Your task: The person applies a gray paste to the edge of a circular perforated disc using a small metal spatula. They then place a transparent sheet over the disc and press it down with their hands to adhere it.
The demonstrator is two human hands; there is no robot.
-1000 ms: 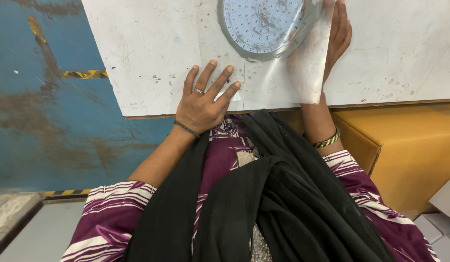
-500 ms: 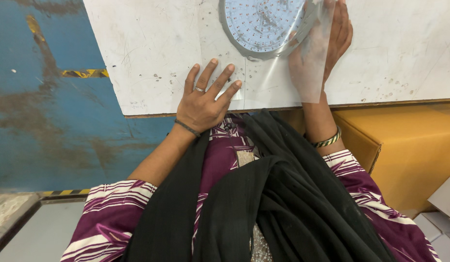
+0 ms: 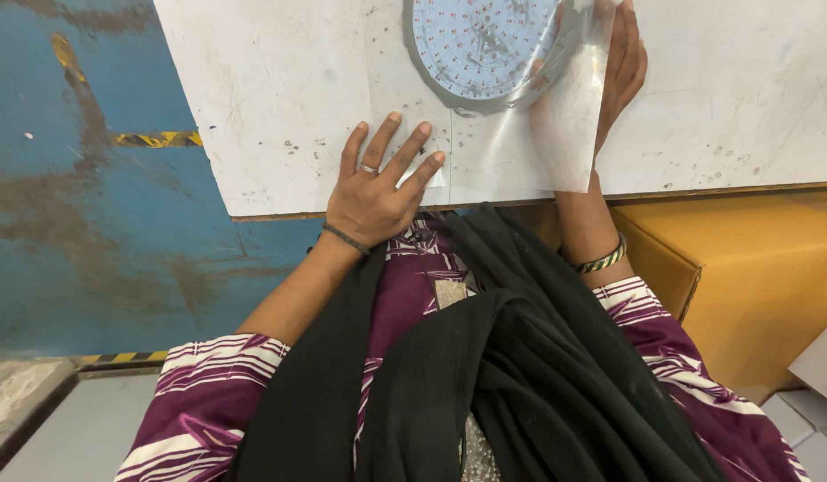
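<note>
A round disc [image 3: 485, 45] dotted with small LEDs lies on the white worktable [image 3: 270, 80], partly inside a clear plastic bag [image 3: 565, 125]. My left hand [image 3: 378, 187] rests flat on the table's near edge, fingers spread, pressing down the bag's open end. My right hand [image 3: 619, 71] is at the disc's right side, seen through the bag film, its fingers gripping the bag against the disc's rim.
A brown cardboard box [image 3: 752, 277] stands under the table at the right, with white cartons [image 3: 815, 393] at the lower right. The blue floor [image 3: 74, 223] with yellow-black tape [image 3: 154, 138] lies to the left.
The disc has slid slightly deeper into the bag and my right hand has shifted a little along its rim. My left hand has stayed put.
</note>
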